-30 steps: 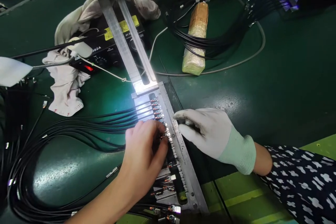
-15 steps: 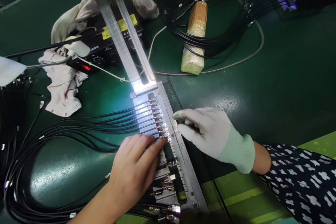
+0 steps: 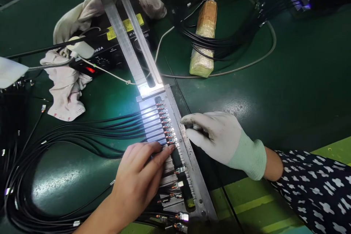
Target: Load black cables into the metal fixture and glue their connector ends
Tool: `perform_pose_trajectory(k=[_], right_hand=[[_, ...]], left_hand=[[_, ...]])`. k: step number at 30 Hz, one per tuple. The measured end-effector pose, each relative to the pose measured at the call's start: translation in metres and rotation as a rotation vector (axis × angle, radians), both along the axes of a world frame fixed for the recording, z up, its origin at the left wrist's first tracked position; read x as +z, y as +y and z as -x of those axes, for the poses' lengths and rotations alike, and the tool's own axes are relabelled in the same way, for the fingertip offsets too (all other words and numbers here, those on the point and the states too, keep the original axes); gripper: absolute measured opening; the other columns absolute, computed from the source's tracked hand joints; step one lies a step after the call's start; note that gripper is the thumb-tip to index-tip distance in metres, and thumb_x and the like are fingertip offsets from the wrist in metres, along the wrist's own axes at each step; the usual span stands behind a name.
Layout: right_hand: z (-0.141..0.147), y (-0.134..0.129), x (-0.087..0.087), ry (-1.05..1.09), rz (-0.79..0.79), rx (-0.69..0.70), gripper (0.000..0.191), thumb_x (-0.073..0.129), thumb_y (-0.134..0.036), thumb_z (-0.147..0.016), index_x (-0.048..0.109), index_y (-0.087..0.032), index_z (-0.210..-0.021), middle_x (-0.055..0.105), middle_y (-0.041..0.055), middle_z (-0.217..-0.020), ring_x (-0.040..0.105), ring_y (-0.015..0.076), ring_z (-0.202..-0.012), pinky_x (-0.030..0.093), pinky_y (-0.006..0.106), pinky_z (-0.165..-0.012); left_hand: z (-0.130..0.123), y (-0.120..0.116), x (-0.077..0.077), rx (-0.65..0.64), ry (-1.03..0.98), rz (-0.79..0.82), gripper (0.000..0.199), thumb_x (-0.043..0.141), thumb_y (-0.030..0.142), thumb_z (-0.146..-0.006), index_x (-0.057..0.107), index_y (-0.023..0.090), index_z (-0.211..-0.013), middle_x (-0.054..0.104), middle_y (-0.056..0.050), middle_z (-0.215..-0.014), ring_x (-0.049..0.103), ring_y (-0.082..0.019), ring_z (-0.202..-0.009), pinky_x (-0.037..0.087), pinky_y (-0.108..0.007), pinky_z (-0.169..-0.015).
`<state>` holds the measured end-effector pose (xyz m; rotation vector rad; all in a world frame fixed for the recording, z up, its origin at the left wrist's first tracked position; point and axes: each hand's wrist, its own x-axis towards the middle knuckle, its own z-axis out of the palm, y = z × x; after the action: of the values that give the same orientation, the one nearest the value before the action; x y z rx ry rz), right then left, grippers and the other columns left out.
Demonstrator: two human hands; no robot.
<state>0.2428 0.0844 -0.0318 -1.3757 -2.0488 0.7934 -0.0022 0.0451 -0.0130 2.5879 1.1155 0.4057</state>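
Note:
A slotted metal fixture (image 3: 196, 179) lies lengthwise on the bench. Several black cables (image 3: 120, 124) lead from the left into its upper slots, their ends with small metal connectors (image 3: 166, 121) lined up along the channel. My bare left hand (image 3: 142, 172) is over the middle of the fixture, fingers pinched at the slot just below that row. The cable end in its grip is mostly hidden beneath the fingers. My right hand (image 3: 216, 135), in a white glove with a green cuff, rests at the fixture's right edge. Its thumb and index finger are apart, with nothing visible between them.
Behind the fixture's long metal arm (image 3: 120, 36) stands a black control box (image 3: 109, 56) with a draped cloth (image 3: 67, 91). A wrapped block (image 3: 204, 40) lies under a cable bundle (image 3: 227, 44). More loose cables (image 3: 16, 175) coil at left; further connectors (image 3: 181, 216) sit near the front.
My left hand has shifted very slightly at the slot, its fingertips still at the same connector row. The right hand stays at the fixture's edge.

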Motion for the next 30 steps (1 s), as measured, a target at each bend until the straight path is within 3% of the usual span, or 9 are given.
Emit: perform_pose_trajectory(k=[6, 15, 24, 30], right_hand=[[0.0, -0.001, -0.001, -0.004, -0.003, 0.002, 0.017, 0.057, -0.029, -0.095, 0.068, -0.024, -0.108, 0.075, -0.0037, -0.087, 0.069, 0.0164, -0.079, 0.047, 0.03, -0.074], [-0.001, 0.001, 0.003, -0.027, 0.064, 0.0, 0.018, 0.057, -0.031, -0.095, 0.067, -0.027, -0.109, 0.073, -0.0049, -0.085, 0.068, 0.0159, -0.078, 0.046, 0.03, -0.072], [-0.007, -0.01, 0.005, 0.041, 0.08, 0.039, 0.017, 0.056, -0.024, -0.094, 0.065, -0.025, -0.109, 0.067, -0.0053, -0.078, 0.063, 0.014, -0.074, 0.045, 0.03, -0.075], [-0.003, -0.008, 0.004, -0.008, 0.066, 0.034, 0.017, 0.056, -0.024, -0.095, 0.066, -0.025, -0.109, 0.072, -0.0025, -0.091, 0.066, 0.0163, -0.08, 0.046, 0.031, -0.076]], left_hand=[[0.011, -0.009, 0.0, -0.008, -0.021, 0.006, 0.042, 0.05, -0.002, -0.09, 0.054, 0.009, -0.13, 0.055, -0.012, -0.114, 0.051, -0.021, -0.105, 0.04, -0.037, -0.089], [0.007, -0.009, -0.003, -0.005, 0.065, -0.1, 0.038, 0.048, 0.0, -0.091, 0.056, 0.01, -0.126, 0.053, -0.013, -0.112, 0.05, -0.024, -0.102, 0.039, -0.039, -0.083], [0.009, -0.035, 0.002, 0.118, -0.115, 0.104, 0.032, 0.052, 0.003, -0.092, 0.053, 0.012, -0.123, 0.057, -0.01, -0.11, 0.051, -0.018, -0.1, 0.042, -0.033, -0.087], [-0.006, -0.005, -0.001, -0.002, -0.001, -0.119, 0.032, 0.041, 0.007, -0.095, 0.059, 0.017, -0.12, 0.059, -0.008, -0.101, 0.05, -0.02, -0.088, 0.042, -0.034, -0.074]])
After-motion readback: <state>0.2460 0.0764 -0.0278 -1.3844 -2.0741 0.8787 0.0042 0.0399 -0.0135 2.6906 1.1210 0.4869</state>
